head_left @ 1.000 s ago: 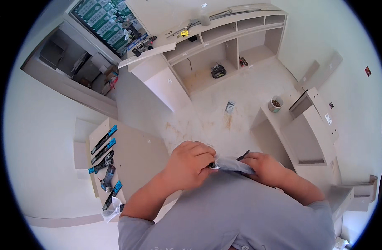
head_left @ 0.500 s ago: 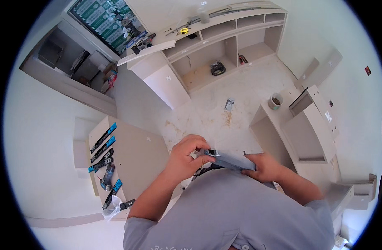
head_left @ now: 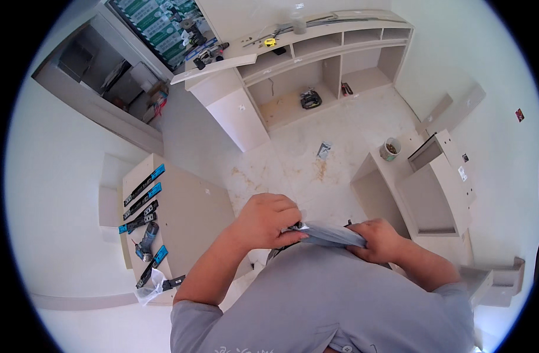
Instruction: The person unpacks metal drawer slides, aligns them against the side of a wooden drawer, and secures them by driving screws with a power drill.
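Note:
In front of my chest I hold a long, narrow pack in clear plastic wrap [head_left: 331, 235], roughly level. My left hand [head_left: 268, 220] pinches its left end between thumb and fingers, where the wrap is bunched and shiny. Around the right end my right hand [head_left: 375, 239] is closed. What lies inside the wrap is hard to make out. To my left, several black drawer slides with blue ends [head_left: 145, 187] lie along the edge of a beige cabinet carcass [head_left: 193, 217]. Among them sit a cordless drill [head_left: 147, 240] and a crumpled clear plastic bag [head_left: 153, 287].
Ahead stands a long low cabinet [head_left: 319, 52] with open compartments, holding a dark power tool [head_left: 310, 99]. A yellow tape measure [head_left: 270, 42] rests on top. At right, a white bucket [head_left: 391, 149] sits on another open cabinet [head_left: 375, 182]. A small packet [head_left: 323, 149] lies on the dusty floor.
My left fingers have closed further over the pack's left end, covering the dark opening seen there before. The pack and both hands have shifted slightly right and down in the view.

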Motion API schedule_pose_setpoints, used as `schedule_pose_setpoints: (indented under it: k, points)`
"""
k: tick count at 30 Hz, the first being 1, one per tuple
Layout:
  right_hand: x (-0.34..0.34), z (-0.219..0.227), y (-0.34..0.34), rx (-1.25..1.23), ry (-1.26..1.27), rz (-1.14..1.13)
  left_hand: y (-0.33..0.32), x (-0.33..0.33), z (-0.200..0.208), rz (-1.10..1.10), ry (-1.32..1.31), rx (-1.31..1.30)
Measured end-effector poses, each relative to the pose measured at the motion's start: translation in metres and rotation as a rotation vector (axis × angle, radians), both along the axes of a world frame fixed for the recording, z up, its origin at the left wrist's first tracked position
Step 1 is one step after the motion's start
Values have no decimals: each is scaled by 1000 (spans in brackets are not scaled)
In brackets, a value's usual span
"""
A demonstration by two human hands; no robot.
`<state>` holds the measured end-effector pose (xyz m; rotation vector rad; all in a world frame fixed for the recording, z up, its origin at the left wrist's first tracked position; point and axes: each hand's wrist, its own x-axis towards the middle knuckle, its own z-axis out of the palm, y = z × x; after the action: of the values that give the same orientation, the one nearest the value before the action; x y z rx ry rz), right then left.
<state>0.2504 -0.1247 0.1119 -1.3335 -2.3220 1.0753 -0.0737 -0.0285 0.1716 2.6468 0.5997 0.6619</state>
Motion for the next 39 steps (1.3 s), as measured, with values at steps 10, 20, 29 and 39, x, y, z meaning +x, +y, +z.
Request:
schedule_pose_setpoints:
  k: [10,20,29,39]
  points:
    - [-8,-11,-26,167,17,-141,-32,15,-30,404,-96,-37]
    - [-11,-8,-28,208,-2,-177,-55,27,-45,468,-425,-333]
    - [-2,-1,0,-51,126,-9,-38,4,-13,204,-253,-411]
    - [-26,1,-11,59,32,-270,-38,32,-13,445,-188,177]
